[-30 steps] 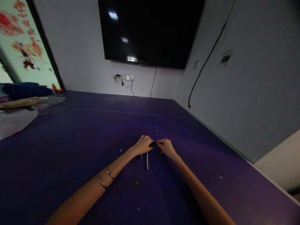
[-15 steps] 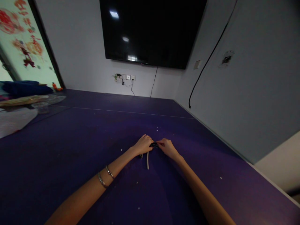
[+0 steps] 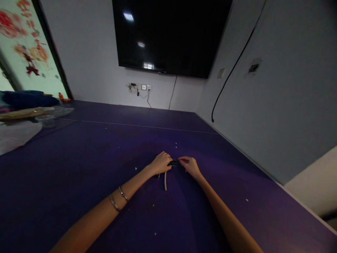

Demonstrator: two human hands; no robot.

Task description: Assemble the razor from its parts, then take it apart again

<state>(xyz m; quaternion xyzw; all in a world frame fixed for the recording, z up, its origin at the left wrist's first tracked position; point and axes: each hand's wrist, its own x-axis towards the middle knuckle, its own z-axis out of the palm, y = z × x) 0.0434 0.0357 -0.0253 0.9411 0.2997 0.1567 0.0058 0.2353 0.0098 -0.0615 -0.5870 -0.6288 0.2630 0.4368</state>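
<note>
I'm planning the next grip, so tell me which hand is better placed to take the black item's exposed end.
Probably the right hand: it sits just beside that end of the black item, while the left hand covers the other end.

cable (image 3: 172,163): between left hand (image 3: 161,163) and right hand (image 3: 190,166), over surface (image 3: 123,232) | sockets (image 3: 144,87): behind, below television (image 3: 171,35) | cloth (image 3: 28,99): far left

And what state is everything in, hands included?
Bare left hand: closed on a small black bundle.
Bare right hand: fingers by the bundle's right end, contact unclear.
Thin pale cord: one end sticking out below the left hand.
Large black flat television: screen dark, reflecting lights.
Long black wall cable: hanging, lower end free.
Dark blue cloth: heaped.
</note>
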